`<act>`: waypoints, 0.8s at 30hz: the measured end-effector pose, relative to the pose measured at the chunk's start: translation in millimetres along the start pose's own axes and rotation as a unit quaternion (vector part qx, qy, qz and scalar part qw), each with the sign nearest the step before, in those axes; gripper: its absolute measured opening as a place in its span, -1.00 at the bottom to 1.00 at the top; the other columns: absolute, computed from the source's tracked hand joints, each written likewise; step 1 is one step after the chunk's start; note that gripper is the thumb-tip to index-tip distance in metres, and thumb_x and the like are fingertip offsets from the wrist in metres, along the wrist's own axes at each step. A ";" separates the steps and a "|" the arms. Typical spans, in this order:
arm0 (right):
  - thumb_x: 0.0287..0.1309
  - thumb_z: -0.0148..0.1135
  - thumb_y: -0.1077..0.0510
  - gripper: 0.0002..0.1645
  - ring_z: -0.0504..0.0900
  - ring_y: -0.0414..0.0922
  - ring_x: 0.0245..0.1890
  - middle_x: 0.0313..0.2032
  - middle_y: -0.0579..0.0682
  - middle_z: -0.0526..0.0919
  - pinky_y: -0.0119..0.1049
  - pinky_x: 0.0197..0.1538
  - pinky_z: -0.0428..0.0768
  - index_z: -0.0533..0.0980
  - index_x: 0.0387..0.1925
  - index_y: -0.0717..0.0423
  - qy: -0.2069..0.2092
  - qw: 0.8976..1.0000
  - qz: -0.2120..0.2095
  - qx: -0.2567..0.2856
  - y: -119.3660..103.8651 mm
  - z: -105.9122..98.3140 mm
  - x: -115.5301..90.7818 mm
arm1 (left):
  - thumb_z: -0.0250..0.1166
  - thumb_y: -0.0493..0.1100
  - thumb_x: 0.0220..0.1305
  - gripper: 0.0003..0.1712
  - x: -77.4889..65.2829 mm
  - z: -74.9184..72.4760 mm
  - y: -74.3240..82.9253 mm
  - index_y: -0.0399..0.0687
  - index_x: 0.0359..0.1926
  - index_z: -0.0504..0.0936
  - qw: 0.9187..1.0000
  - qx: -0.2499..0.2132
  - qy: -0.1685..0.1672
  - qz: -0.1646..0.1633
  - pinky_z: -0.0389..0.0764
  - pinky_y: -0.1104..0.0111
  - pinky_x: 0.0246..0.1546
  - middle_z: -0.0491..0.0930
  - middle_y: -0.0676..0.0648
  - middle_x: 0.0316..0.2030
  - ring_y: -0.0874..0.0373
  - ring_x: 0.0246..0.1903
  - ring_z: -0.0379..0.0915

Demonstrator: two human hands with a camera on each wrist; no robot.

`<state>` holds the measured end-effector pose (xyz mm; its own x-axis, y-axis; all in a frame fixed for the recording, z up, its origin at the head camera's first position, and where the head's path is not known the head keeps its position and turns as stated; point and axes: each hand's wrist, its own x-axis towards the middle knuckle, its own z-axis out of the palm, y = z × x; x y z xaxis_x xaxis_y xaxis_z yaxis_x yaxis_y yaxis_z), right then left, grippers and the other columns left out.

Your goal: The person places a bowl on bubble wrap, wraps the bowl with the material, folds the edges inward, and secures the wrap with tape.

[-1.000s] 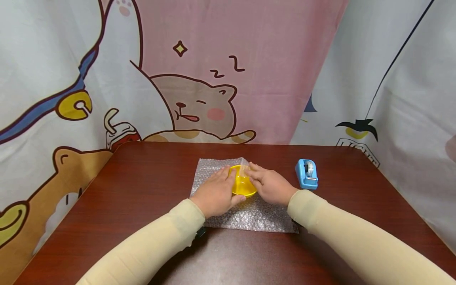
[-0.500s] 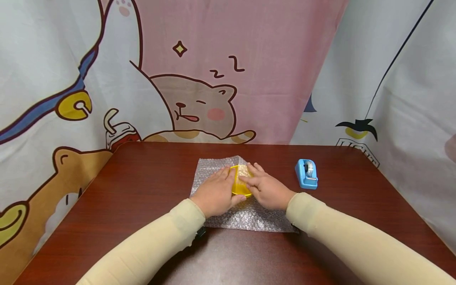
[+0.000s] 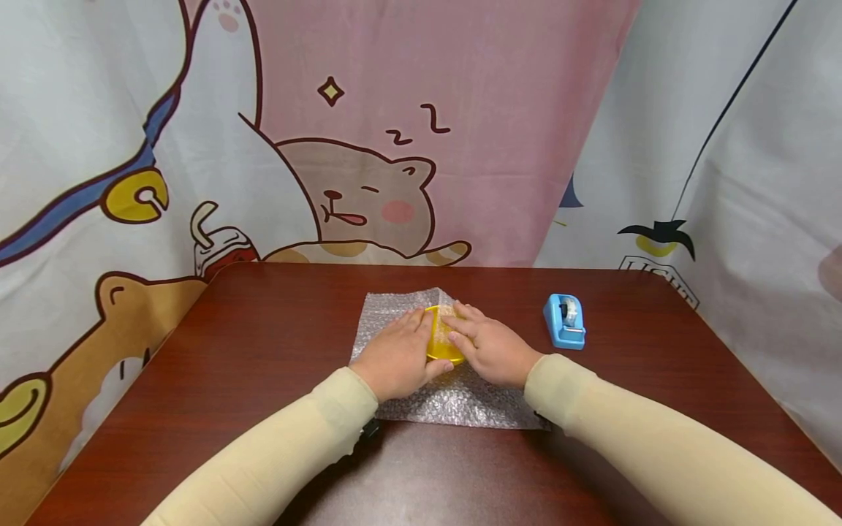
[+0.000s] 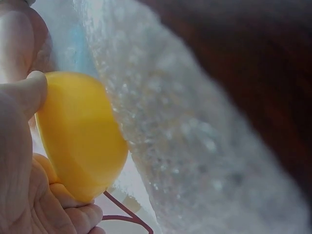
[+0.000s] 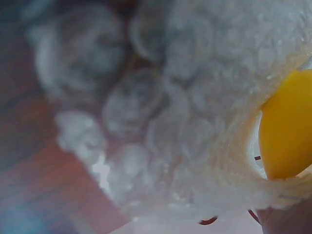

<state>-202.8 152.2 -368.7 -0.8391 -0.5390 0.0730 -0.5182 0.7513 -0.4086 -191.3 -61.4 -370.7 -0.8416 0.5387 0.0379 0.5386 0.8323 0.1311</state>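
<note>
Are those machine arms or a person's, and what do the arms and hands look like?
They're a person's. The long, pale cream left sleeve and matching right sleeve look plain and reach the wrists. The left hand and right hand wear no gloves. A small dark object shows under the left wrist, too small to identify.

Small Z [image 3: 398,136], larger Z [image 3: 434,118], above the sleeping cartoon animal [image 3: 375,186] on the backdrop cloth [image 3: 513,109], farther right on it, slanting capitals [image 3: 661,276] I read remotely as LIGHT, partly behind the table [image 3: 283,329].
</note>
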 end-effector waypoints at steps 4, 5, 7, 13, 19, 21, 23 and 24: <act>0.63 -0.04 -0.11 -0.26 0.02 0.29 0.66 0.64 0.29 0.04 0.22 0.63 0.09 0.20 0.62 0.15 -0.017 1.000 0.010 -0.020 -1.9 3.1 4.0 | 0.06 0.43 0.51 0.09 -0.5 -0.5 -0.3 -0.34 0.63 0.09 1.000 -0.001 0.003 0.003 0.21 -0.04 0.59 0.15 -0.35 0.60 -0.21 0.62 0.08; 0.63 -0.05 -0.15 -0.23 -0.02 0.29 0.67 0.65 0.28 0.01 0.21 0.65 0.04 0.16 0.63 0.17 -0.026 0.999 0.011 -0.027 -2.5 3.9 4.9 | 0.05 0.43 0.52 0.09 -0.6 -0.4 -0.7 -0.34 0.63 0.09 1.000 -0.001 0.003 0.005 0.21 -0.03 0.59 0.14 -0.35 0.60 -0.21 0.62 0.08; 0.63 -0.08 -0.19 -0.17 -0.07 0.29 0.68 0.66 0.29 -0.02 0.20 0.67 -0.03 0.11 0.64 0.22 -0.036 0.998 0.002 -0.050 -2.9 6.0 6.4 | 0.05 0.44 0.51 0.10 -1.0 -0.9 -1.5 -0.36 0.63 0.08 1.000 -0.001 0.002 0.010 0.19 -0.02 0.60 0.13 -0.36 0.61 -0.21 0.62 0.07; 0.58 -0.11 -0.34 -0.02 -0.10 0.28 0.68 0.66 0.27 -0.03 0.14 0.69 -0.08 0.05 0.65 0.26 -0.045 0.995 -0.010 -0.092 -5.9 8.2 6.9 | 0.18 0.42 0.45 0.17 -0.6 -2.5 -8.3 -0.39 0.63 0.06 0.999 -0.016 -0.005 0.032 0.15 -0.02 0.61 0.11 -0.35 0.61 -0.22 0.62 0.06; 0.54 -0.13 -0.42 0.04 -0.09 0.32 0.67 0.67 0.26 -0.06 0.15 0.69 -0.06 0.01 0.66 0.22 -0.053 0.993 0.006 -0.107 -9.7 7.9 6.8 | 0.29 0.43 0.36 0.24 -2.2 -10.7 -20.6 -0.33 0.65 0.02 0.999 -0.032 -0.028 0.016 0.17 -0.01 0.60 0.08 -0.29 0.64 -0.17 0.62 0.07; 0.54 -0.14 -0.42 0.04 -0.08 0.32 0.67 0.67 0.25 -0.06 0.16 0.68 -0.05 0.00 0.67 0.21 -0.055 0.992 0.009 -0.112 -11.2 7.7 7.0 | 0.30 0.43 0.35 0.25 -3.1 -16.0 -26.3 -0.31 0.65 0.02 0.999 -0.028 -0.034 0.002 0.18 -0.03 0.60 0.07 -0.28 0.64 -0.18 0.63 0.06; 0.54 -0.15 -0.42 0.04 -0.09 0.30 0.68 0.68 0.24 -0.06 0.15 0.68 -0.04 -0.02 0.68 0.19 -0.058 0.991 0.014 -0.118 -12.1 7.5 7.2 | 0.30 0.44 0.35 0.25 -3.3 -20.6 -34.0 -0.31 0.66 0.02 0.999 -0.014 -0.041 -0.011 0.18 -0.04 0.60 0.05 -0.28 0.65 -0.17 0.64 0.03; 0.54 -0.15 -0.42 0.04 -0.09 0.30 0.68 0.68 0.24 -0.06 0.16 0.68 -0.04 -0.02 0.68 0.18 -0.060 0.991 0.015 -0.121 -12.4 7.5 7.2 | 0.30 0.43 0.35 0.24 -3.2 -22.8 -38.5 -0.31 0.66 0.02 0.999 -0.008 -0.043 -0.018 0.17 -0.04 0.60 0.05 -0.29 0.65 -0.17 0.64 0.01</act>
<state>-201.3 136.1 -370.0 -0.8364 -0.5459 -0.0502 -0.5302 0.8288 -0.1788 -210.2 -98.2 -353.3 -0.8532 0.5189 -0.0526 0.5075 0.8492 0.1458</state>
